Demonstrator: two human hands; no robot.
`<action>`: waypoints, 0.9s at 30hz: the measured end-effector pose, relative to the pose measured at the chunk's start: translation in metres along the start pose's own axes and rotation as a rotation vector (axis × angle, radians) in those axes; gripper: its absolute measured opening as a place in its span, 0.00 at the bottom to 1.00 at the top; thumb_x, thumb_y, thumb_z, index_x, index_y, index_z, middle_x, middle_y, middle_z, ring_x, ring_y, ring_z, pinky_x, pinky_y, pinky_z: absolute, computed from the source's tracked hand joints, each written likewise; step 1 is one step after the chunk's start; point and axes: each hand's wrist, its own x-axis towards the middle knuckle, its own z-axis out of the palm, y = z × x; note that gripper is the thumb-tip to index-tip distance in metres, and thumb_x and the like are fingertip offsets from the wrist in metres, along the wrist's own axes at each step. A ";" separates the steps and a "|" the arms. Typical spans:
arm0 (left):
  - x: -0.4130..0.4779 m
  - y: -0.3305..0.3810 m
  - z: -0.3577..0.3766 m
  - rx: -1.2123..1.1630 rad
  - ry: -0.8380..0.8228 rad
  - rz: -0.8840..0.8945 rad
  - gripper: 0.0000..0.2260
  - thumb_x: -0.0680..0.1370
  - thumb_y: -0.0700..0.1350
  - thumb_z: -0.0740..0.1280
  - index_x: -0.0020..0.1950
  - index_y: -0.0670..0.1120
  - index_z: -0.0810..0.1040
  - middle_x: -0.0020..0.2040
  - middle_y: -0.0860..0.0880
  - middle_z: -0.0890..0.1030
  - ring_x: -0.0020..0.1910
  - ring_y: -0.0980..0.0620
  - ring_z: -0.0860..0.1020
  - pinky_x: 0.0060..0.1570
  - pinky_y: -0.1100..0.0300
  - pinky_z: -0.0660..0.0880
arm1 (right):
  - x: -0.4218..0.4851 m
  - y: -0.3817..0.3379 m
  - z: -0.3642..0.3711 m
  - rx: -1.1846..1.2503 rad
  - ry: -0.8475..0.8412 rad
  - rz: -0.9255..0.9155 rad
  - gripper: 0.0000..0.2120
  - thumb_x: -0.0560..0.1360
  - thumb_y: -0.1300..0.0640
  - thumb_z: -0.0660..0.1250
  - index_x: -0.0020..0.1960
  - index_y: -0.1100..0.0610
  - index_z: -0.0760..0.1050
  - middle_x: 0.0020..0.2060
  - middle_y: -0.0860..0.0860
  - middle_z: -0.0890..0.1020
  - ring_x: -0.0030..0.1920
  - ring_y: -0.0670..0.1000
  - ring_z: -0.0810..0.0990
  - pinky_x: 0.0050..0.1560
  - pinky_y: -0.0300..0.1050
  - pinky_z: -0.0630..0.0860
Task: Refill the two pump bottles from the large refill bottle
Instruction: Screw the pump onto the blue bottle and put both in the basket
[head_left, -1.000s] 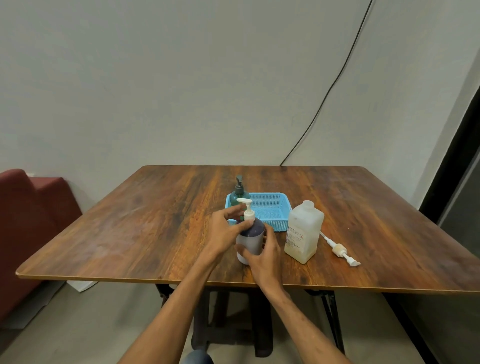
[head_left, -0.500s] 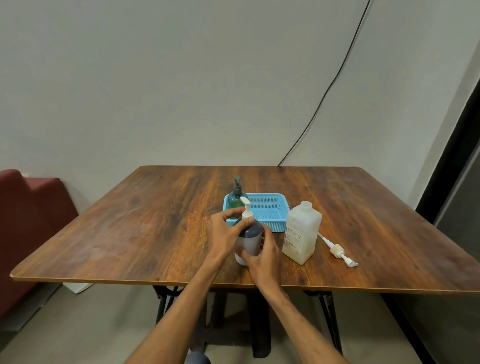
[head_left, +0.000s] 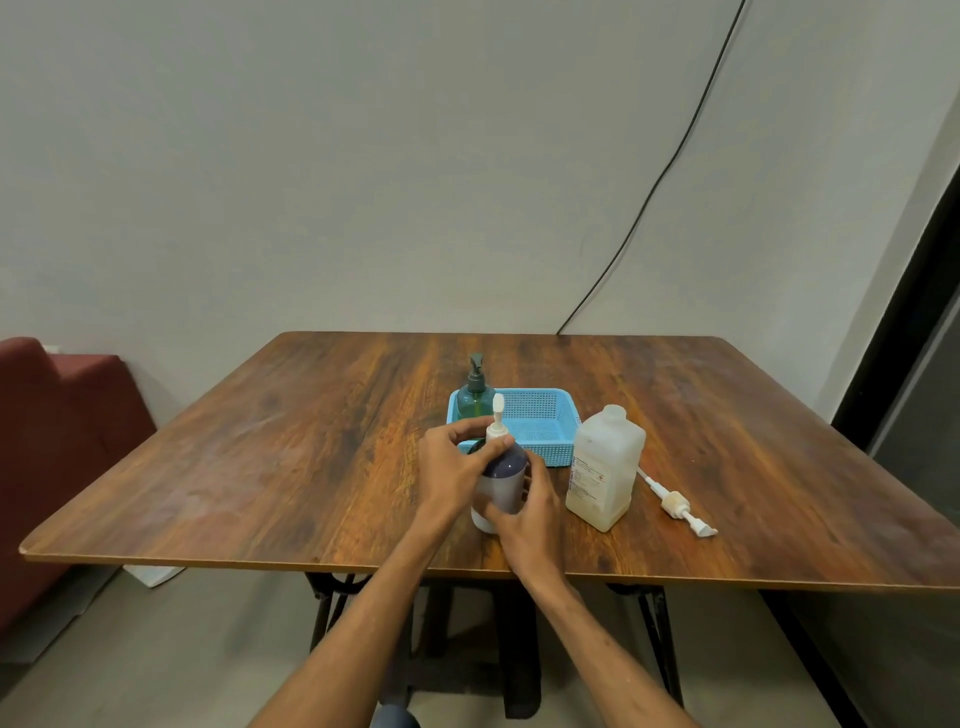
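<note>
a: figure, centre. the left hand (head_left: 451, 470) has its fingers (head_left: 500, 447) curled about the collar of the white pump head (head_left: 497, 422). the right hand (head_left: 530, 506) wraps the body of the dark purple pump bottle (head_left: 503, 480), which stands upright on the table just under both hands.

b: why two grips?

a: judged from the pose, the lower hand steadies the bottle while the upper one turns the collar. whether it is being loosened or tightened cannot be told here.

b: and beyond the fingers?

a: just to the right of the right hand stands the large refill bottle (head_left: 605, 467), translucent white, labelled, with nothing fitted at its neck. farther right, apart from it, a loose white pump with dip tube (head_left: 675, 503) lies flat; its size suggests it belongs to the refill bottle. behind the left hand's fingers sits a blue mesh basket (head_left: 540, 421), with the green pump bottle (head_left: 475, 392) upright at its left end; the far rim is hidden, so whether it stands inside cannot be told. all is within easy reach, likely for pouring.

b: surface and room?

a: a wooden table (head_left: 311, 441) with dark grain, on black legs. a plain pale wall (head_left: 363, 156) behind, a black cable (head_left: 657, 182) running down it. a red seat (head_left: 57, 441) to the far left, a dark door frame (head_left: 904, 322) to the far right.
</note>
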 end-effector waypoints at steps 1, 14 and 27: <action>-0.002 0.000 0.002 0.014 0.034 0.019 0.13 0.71 0.45 0.78 0.54 0.46 0.85 0.50 0.53 0.85 0.49 0.58 0.84 0.45 0.65 0.81 | 0.000 0.000 0.000 -0.001 -0.001 -0.002 0.37 0.67 0.42 0.78 0.69 0.38 0.63 0.64 0.36 0.73 0.64 0.41 0.73 0.63 0.46 0.77; 0.009 0.000 -0.015 -0.039 -0.389 0.021 0.15 0.81 0.42 0.65 0.68 0.43 0.77 0.62 0.49 0.81 0.61 0.54 0.79 0.61 0.57 0.78 | 0.000 0.000 0.002 -0.030 0.023 -0.009 0.39 0.67 0.43 0.79 0.72 0.41 0.63 0.68 0.41 0.73 0.67 0.44 0.73 0.64 0.49 0.78; 0.001 -0.001 0.010 -0.005 0.099 0.052 0.15 0.69 0.46 0.80 0.53 0.43 0.84 0.48 0.51 0.85 0.47 0.56 0.84 0.43 0.67 0.81 | -0.001 -0.001 0.001 -0.033 0.037 -0.003 0.38 0.67 0.46 0.80 0.71 0.42 0.65 0.67 0.43 0.74 0.65 0.40 0.71 0.64 0.48 0.77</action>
